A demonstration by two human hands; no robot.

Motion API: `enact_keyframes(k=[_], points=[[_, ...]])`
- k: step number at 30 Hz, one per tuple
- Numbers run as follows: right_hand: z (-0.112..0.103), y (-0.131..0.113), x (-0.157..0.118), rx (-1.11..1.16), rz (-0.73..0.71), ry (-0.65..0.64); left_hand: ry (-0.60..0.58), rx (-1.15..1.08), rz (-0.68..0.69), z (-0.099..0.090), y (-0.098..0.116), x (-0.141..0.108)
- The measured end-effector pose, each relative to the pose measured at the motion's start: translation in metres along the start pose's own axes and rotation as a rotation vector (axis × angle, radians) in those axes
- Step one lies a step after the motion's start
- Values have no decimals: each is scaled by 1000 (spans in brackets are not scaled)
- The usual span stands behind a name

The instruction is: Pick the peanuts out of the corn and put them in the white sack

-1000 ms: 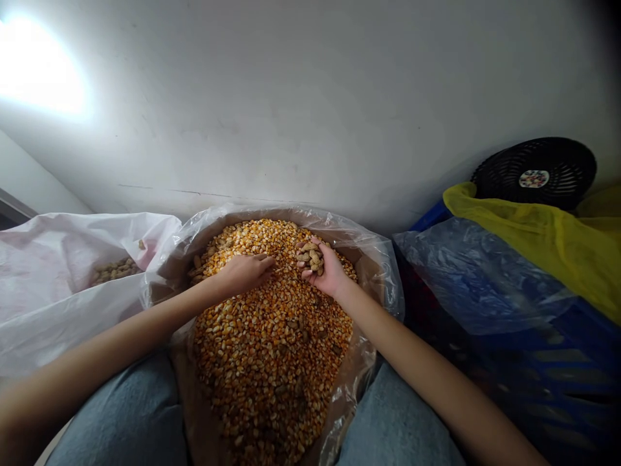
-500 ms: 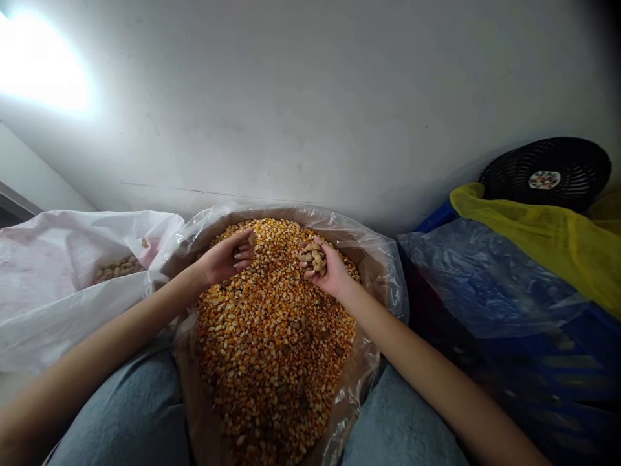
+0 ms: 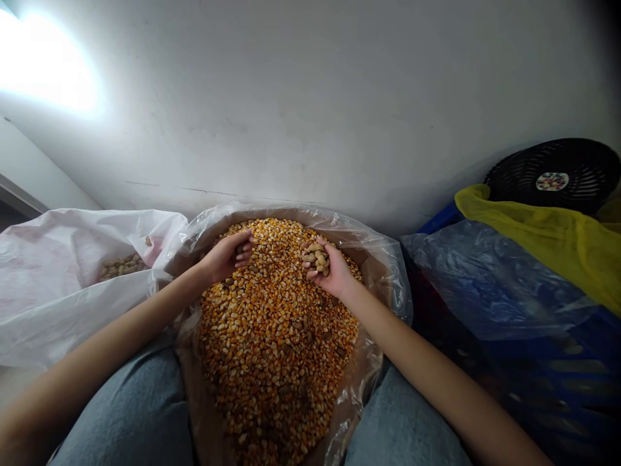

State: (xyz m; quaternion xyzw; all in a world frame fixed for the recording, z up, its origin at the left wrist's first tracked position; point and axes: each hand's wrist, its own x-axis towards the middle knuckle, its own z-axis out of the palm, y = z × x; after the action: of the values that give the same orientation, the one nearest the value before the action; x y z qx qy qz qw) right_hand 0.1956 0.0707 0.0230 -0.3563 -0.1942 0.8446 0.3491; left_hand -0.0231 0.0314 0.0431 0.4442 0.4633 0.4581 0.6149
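Right hand (image 3: 334, 272) at 12 o'clock: fingers curled, holding in-shell peanuts (image 3: 318, 257) over dried corn kernels (image 3: 276, 336) in a plastic-lined sack (image 3: 383, 272). Left hand (image 3: 224, 259) at 11 o'clock: fingers curled, contents unclear. More peanuts (image 3: 123, 264) lie in a white sack (image 3: 58, 259) at 9 o'clock.

Rough matt peanut shells (image 3: 319, 257) in the right hand (image 3: 334, 275); smooth glossy corn kernels (image 3: 276, 343) beneath; thin glossy clear plastic liner (image 3: 388, 278) just beside it; matt white plastic sack (image 3: 63, 259) beyond the left hand (image 3: 226, 257).

Left hand (image 3: 226, 257) and right hand (image 3: 334, 272) both cupped, palms up.
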Motion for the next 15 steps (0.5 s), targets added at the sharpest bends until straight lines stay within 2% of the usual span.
enact_keyframes(k=[4,5,7,11,15], points=[[0,0,0,-4,-1,-7,-184,1108,264,6,-11,-2],[0,-1,0,-5,0,-7,-225,1327,310,8,-12,-2],[0,-1,0,-5,0,-7,-268,1631,328,13,-14,-3],[-1,-1,0,-5,-11,-4,-259,1887,232,25,-15,-5],[-1,0,-1,-13,-11,6,-215,1912,155,32,-19,-7]])
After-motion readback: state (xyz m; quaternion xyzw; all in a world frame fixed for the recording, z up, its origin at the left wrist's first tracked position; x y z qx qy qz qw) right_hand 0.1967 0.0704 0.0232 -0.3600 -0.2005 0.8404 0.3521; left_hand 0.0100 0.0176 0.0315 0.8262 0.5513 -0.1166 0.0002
